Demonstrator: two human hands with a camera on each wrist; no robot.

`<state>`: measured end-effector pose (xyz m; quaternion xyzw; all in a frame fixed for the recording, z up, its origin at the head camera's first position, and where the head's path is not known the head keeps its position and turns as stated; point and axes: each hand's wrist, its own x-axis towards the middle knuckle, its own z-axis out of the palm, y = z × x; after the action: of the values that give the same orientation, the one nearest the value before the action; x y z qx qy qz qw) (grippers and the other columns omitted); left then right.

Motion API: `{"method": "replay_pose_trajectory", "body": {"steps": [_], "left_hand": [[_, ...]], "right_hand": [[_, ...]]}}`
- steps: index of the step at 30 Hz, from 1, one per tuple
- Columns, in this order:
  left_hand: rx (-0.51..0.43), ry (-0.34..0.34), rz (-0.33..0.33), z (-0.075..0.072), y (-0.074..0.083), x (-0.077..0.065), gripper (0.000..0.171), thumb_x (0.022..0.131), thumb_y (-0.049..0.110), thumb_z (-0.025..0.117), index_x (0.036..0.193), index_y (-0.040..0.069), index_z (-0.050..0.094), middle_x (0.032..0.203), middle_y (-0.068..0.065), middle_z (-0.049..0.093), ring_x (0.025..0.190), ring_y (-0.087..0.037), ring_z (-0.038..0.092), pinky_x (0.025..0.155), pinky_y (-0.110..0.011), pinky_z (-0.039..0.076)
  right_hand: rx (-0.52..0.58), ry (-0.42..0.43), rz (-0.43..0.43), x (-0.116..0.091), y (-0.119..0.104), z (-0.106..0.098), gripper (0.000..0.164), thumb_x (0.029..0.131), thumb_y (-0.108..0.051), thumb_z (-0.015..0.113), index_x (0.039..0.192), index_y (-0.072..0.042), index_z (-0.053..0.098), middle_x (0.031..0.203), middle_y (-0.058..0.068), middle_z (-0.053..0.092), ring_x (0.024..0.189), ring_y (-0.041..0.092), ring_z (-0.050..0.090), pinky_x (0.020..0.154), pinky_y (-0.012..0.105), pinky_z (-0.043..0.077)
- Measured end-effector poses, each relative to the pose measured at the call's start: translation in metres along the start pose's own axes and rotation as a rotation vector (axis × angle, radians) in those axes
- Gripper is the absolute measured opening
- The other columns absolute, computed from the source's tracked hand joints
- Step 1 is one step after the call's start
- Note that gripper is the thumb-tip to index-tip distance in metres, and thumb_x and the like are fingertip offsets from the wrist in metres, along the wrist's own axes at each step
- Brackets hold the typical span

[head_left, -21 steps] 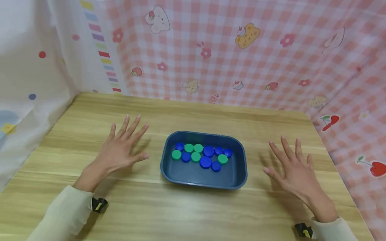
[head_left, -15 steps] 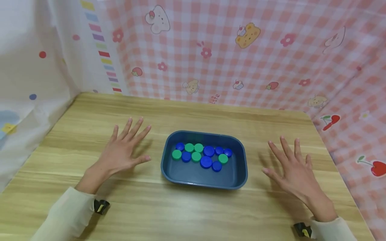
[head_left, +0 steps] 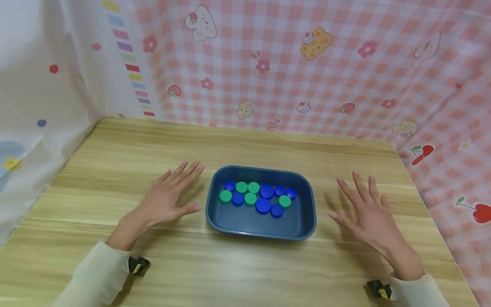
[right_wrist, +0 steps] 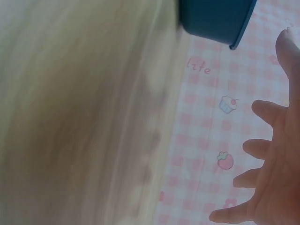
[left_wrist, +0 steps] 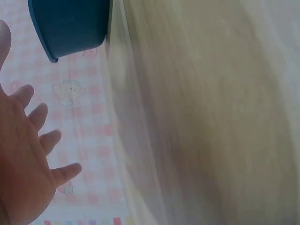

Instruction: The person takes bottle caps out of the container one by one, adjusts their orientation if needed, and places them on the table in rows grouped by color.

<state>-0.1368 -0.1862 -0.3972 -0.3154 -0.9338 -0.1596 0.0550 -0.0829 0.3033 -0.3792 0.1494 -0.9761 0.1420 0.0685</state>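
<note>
A dark blue-grey rectangular tray (head_left: pixel 253 226) stands on the table with several blue and green bottle caps in it, mostly toward its far side. Among them are a large blue cap (head_left: pixel 263 206) and a green cap (head_left: pixel 284 201). To the tray's left, my left hand (head_left: pixel 163 202) is spread above the table, its thumb near the tray's wall but apart from it. On the other side my right hand (head_left: pixel 368 217) hovers with fingers apart, farther from the tray. Neither hand holds anything. Both wrist views show the tray's outer side, not the caps.
The wood-grain table (head_left: pixel 238 273) is backed by a pink checked cloth (head_left: pixel 230 55). More of this cloth hangs along the right edge, and a white dotted cloth (head_left: pixel 30 94) along the left.
My left hand has moved right, closer to the tray. The right hand has shifted slightly left toward it. Tray and caps have stayed in place.
</note>
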Motion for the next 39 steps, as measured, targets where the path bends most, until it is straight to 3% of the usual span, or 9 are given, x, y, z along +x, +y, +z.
{"method": "replay_pose_trajectory", "body": {"steps": [8, 14, 18, 26, 32, 39], "left_hand": [[-0.114, -0.015, 0.051, 0.008, 0.016, 0.006, 0.092, 0.085, 0.058, 0.061, 0.154, 0.016, 0.017, 0.159, -0.004, 0.015, 0.142, -0.033, 0.018, 0.106, -0.058, 0.027], [-0.261, -0.05, 0.09, 0.014, 0.022, 0.009, 0.096, 0.082, 0.045, 0.072, 0.155, 0.016, 0.016, 0.16, -0.003, 0.01, 0.143, -0.031, 0.017, 0.104, -0.061, 0.028], [-0.36, -0.076, 0.098, 0.016, 0.024, 0.011, 0.096, 0.081, 0.037, 0.075, 0.154, 0.012, 0.018, 0.16, -0.001, 0.009, 0.144, -0.027, 0.015, 0.107, -0.058, 0.026], [-0.413, -0.077, 0.089, 0.024, 0.02, 0.011, 0.103, 0.078, 0.041, 0.078, 0.155, 0.013, 0.015, 0.16, 0.0, 0.007, 0.144, -0.025, 0.013, 0.107, -0.057, 0.025], [-0.499, -0.08, 0.072, 0.029, 0.016, 0.01, 0.106, 0.076, 0.036, 0.08, 0.155, 0.017, 0.012, 0.16, 0.004, 0.005, 0.144, -0.022, 0.011, 0.108, -0.057, 0.024], [-0.552, -0.094, 0.062, 0.032, 0.012, 0.009, 0.102, 0.078, 0.031, 0.079, 0.155, 0.02, 0.013, 0.16, 0.009, 0.003, 0.144, -0.024, 0.013, 0.106, -0.058, 0.027]], "right_hand": [[0.06, 0.022, -0.031, 0.013, -0.015, -0.001, 0.083, 0.086, -0.047, 0.067, 0.153, -0.024, 0.024, 0.159, 0.013, 0.01, 0.142, 0.042, -0.002, 0.096, 0.076, 0.017], [0.063, 0.05, -0.07, 0.022, -0.032, -0.003, 0.082, 0.086, -0.046, 0.067, 0.153, -0.023, 0.026, 0.157, 0.014, 0.018, 0.143, 0.04, 0.004, 0.1, 0.072, 0.019], [0.062, 0.073, -0.093, 0.027, -0.044, -0.004, 0.079, 0.086, -0.046, 0.067, 0.151, -0.021, 0.03, 0.156, 0.013, 0.024, 0.142, 0.039, 0.01, 0.095, 0.075, 0.023], [0.135, 0.089, -0.155, 0.037, -0.069, -0.001, 0.062, 0.09, -0.038, 0.066, 0.143, -0.012, 0.045, 0.149, 0.015, 0.036, 0.138, 0.04, 0.024, 0.101, 0.066, 0.028], [0.182, 0.052, -0.23, 0.044, -0.086, 0.004, 0.052, 0.093, -0.034, 0.063, 0.139, -0.013, 0.05, 0.141, 0.01, 0.043, 0.132, 0.027, 0.036, 0.102, 0.053, 0.037], [0.172, -0.06, -0.252, 0.054, -0.105, 0.008, 0.051, 0.094, -0.045, 0.057, 0.134, -0.014, 0.055, 0.131, 0.005, 0.052, 0.122, 0.024, 0.048, 0.098, 0.047, 0.043]]}}
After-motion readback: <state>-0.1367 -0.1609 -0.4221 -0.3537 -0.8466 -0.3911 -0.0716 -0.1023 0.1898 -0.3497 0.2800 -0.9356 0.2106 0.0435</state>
